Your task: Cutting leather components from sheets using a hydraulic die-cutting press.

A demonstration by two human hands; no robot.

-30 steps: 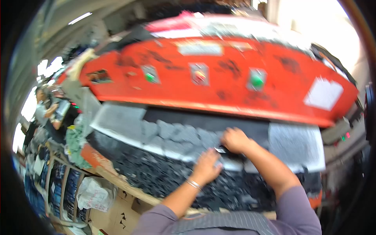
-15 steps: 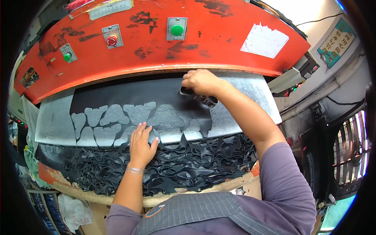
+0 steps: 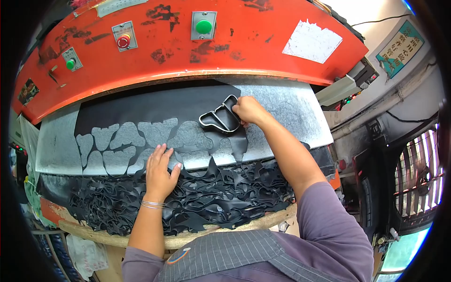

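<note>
My right hand (image 3: 249,110) grips a dark metal cutting die (image 3: 218,118) by its right end, and the die rests on a black sheet (image 3: 155,105) spread over a grey cutting board (image 3: 291,117). The sheet shows several cut-out holes (image 3: 141,136) where the grey board shows through. My left hand (image 3: 159,171) lies flat, fingers apart, on the sheet's ragged lower edge, above a heap of black offcut strips (image 3: 197,197). An orange machine head (image 3: 188,42) with green and red buttons hangs over the board.
A torn white paper patch (image 3: 312,44) is stuck on the orange machine head at the right. A wooden bench edge (image 3: 188,237) runs below the offcuts. At the far right are a wall sign (image 3: 399,47) and a grille with a fan (image 3: 418,183).
My head has tilted so the board is centred. My right hand has carried the die left and down onto the uncut black sheet. My left hand has stayed flat on the sheet's edge.
</note>
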